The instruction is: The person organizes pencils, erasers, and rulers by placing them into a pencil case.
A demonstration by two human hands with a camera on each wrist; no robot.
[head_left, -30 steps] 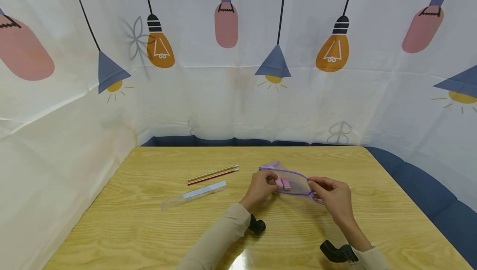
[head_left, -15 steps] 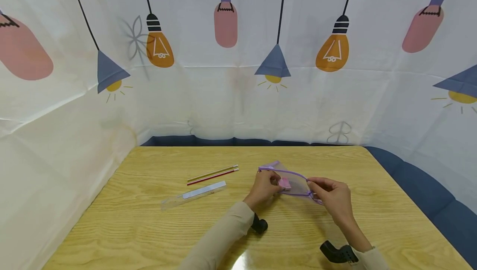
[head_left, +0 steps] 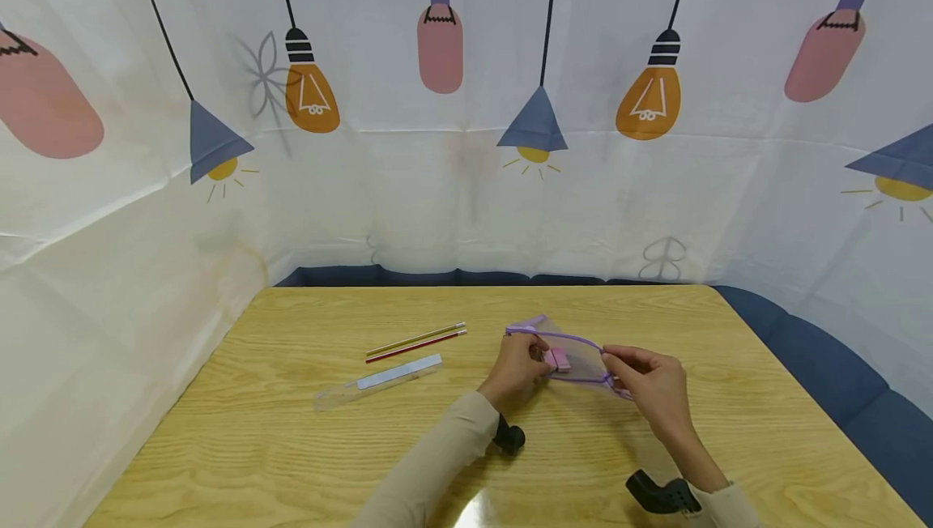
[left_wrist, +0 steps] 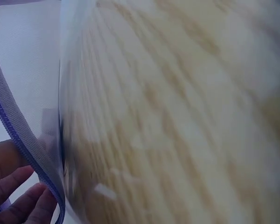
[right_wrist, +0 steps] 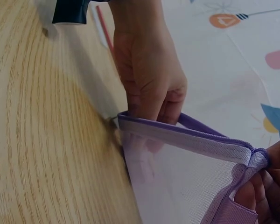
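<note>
A purple-edged mesh zip pouch (head_left: pixel 583 359) is held a little above the table, its mouth gaping. Through the mouth the left hand (head_left: pixel 514 368) reaches in, and its fingertips seem to pinch one of two pink erasers (head_left: pixel 558 359); the mesh blurs the grip. In the left wrist view this eraser (left_wrist: pixel 49 119) shows faintly through the mesh above a fingertip. At the opposite end, the right hand (head_left: pixel 658 386) pinches the zip edge between thumb and fingers. From the right wrist, the left hand (right_wrist: pixel 147 70) is seen dipping past the purple zip.
Two pencils, one gold (head_left: pixel 411 340) and one red (head_left: pixel 419 346), lie side by side left of the hands. Nearer the front is a clear ruler (head_left: pixel 382 381) with a pale strip. A patterned curtain (head_left: pixel 452 188) hangs behind the wooden table (head_left: pixel 277 431).
The left hand has shifted slightly right inside the pouch, and the two pink erasers, apart earlier, now sit against each other. The right hand stays at the zip end.
</note>
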